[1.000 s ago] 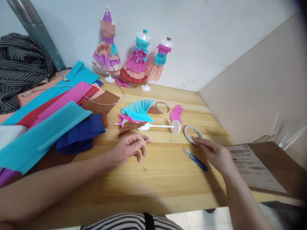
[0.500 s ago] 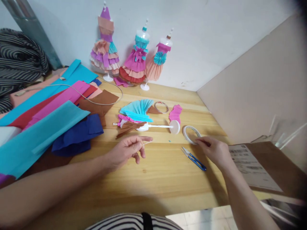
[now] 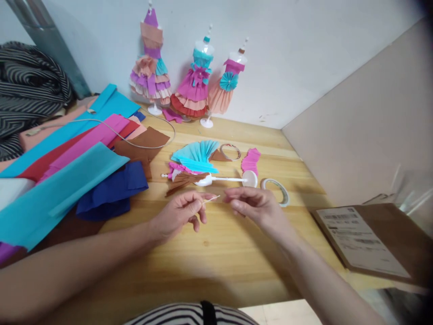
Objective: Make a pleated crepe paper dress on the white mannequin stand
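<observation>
My left hand (image 3: 182, 212) is closed, with a thin pale strip (image 3: 211, 199) pinched between thumb and index finger. The strip's tip points right, towards my right hand (image 3: 253, 207). That hand hovers just beyond the tip, fingers bent and thumb apart from them, with nothing visible in it. Behind both hands a small white dress stand (image 3: 228, 179) lies on its side, dressed in pleated brown paper (image 3: 184, 181). Close to the right hand is a roll of white tape (image 3: 286, 196), flat on the table.
Pleated turquoise paper (image 3: 196, 155), a second tape ring (image 3: 230, 152) and a pink paper piece (image 3: 251, 161) lie farther back. Three dressed stands, including one with a pink skirt (image 3: 192, 90), line the wall. Coloured paper sheets (image 3: 64, 189) cover the left; a cardboard box (image 3: 368, 239) lies right.
My right hand has left the tape roll and moved left, close to the strip's tip. Blue-handled thread snips seen before are now hidden, apparently behind my right hand and forearm.
</observation>
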The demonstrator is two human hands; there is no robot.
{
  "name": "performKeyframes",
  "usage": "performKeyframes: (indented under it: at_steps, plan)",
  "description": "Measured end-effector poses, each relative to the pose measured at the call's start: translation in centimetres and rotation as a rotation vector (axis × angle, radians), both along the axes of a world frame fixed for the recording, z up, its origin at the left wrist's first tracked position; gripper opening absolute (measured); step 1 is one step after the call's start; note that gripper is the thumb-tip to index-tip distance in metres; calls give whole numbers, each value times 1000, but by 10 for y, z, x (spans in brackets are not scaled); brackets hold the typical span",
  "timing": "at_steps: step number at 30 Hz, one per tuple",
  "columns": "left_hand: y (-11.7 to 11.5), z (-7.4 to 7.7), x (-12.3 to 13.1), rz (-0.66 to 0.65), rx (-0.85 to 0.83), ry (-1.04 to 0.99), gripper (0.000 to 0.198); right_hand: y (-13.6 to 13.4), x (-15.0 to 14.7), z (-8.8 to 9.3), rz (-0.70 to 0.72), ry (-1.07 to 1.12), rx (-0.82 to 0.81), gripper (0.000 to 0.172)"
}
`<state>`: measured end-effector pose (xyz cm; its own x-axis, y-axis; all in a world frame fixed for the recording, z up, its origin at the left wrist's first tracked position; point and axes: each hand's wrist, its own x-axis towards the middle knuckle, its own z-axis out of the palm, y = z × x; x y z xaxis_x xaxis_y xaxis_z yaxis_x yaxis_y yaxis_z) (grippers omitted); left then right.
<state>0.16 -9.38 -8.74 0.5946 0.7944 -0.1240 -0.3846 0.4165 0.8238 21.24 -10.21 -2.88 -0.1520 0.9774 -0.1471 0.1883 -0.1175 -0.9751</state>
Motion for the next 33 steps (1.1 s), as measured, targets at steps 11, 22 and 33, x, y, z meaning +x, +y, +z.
performKeyframes:
  at_steps: [11,22,33]
  plan:
    - [3,4,-1,62,-51,7,39,30,-26,5,188,-27,35,25]
    - [-5,7,16,348,-299,108,39,77,-53,6,300,-559,397,14]
    - [7,18,21,427,-434,176,16,103,-61,-11,376,-682,371,12]
